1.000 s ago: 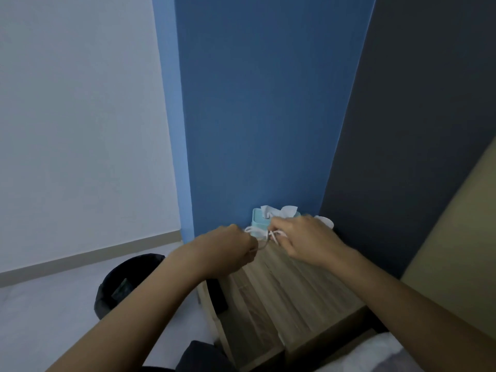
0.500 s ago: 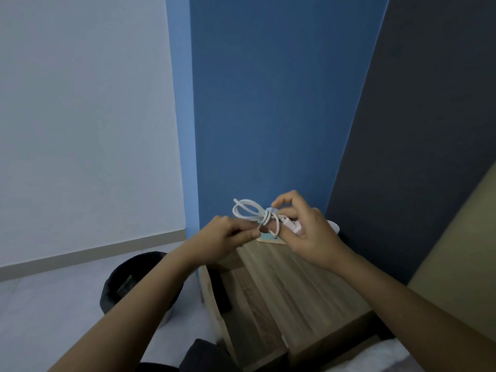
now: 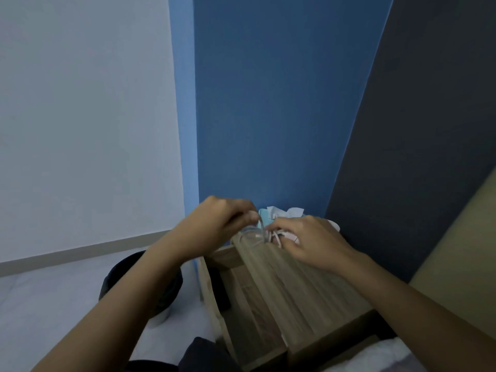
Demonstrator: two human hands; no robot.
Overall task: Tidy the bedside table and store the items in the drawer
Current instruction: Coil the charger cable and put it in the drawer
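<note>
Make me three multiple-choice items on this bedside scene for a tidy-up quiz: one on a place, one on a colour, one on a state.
1. Where is the tissue box?
A. on the table's back edge
B. in the drawer
C. on the floor

2. What colour is the cable?
A. black
B. white
C. red

3. The drawer is:
A. shut
B. pulled open
C. removed

Key: 1 A, it stands by the blue wall; 2 B, pale loops between left hand and right hand; 3 B, its inside shows.
</note>
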